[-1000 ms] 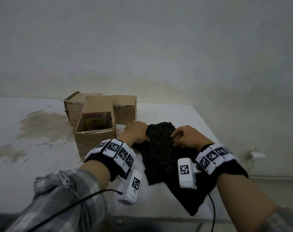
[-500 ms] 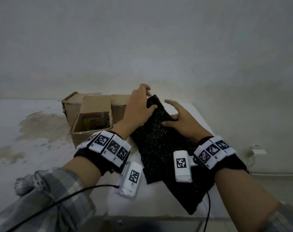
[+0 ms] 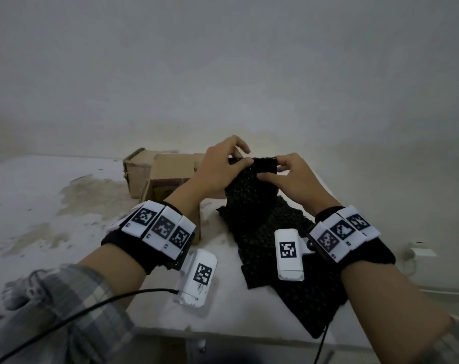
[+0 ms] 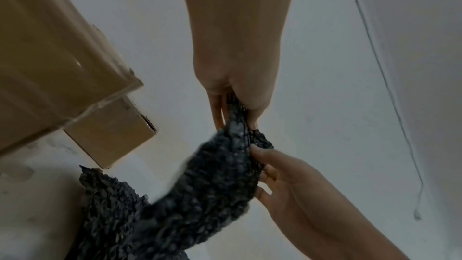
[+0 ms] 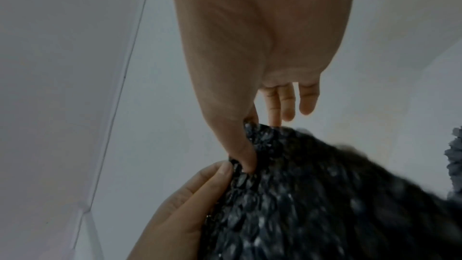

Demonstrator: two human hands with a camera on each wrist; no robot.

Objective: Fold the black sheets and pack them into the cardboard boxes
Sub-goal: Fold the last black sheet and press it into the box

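Note:
A black, bumpy sheet is held up by its far edge above the white table, while its lower part still lies on the table toward me. My left hand pinches the left top corner between thumb and fingers, which the left wrist view shows as the left hand nipping the sheet. My right hand pinches the right top corner; in the right wrist view its thumb presses the sheet. An open cardboard box stands just left of the hands.
Two more cardboard boxes stand behind the open one, which has a colourful printed item inside. More black sheet lies near the table's front right edge. A stained patch marks the table on the left. A wall stands close behind.
Both hands have raised the sheet's far end off the table. The right hand went from lying flat on the sheet to pinching its top edge beside the left hand.

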